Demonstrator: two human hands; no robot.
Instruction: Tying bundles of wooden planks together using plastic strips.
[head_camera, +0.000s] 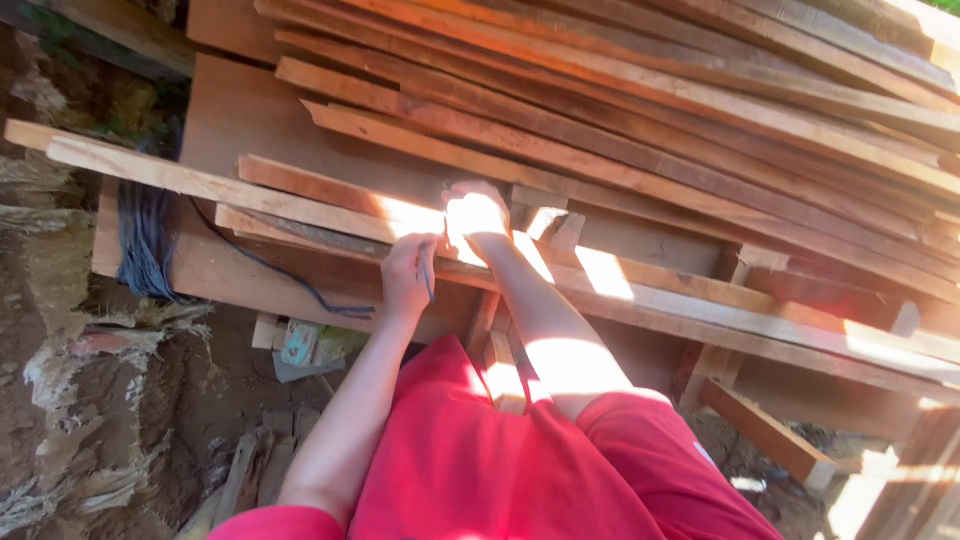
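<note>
Planks (640, 110): reddish-brown to orange-tan, lighter pale edges, straight grain streaks; sun patches bleach bits near-white. Long front strip (200, 180): pale tan w/ pinkish tint. Shirt (470, 460): plain bright red, no pattern; sleeves same red. Thin tool (428, 280) in left hand (408, 272): dark grey-blue. Right hand (476, 215): washed out by sunlight. Cord bundle (145, 245): dark blue-black. Ground (60, 420): brown dirt, w/ pale grey-white frayed scraps. Small packet (300, 342) below the surface: light green-white.
</note>
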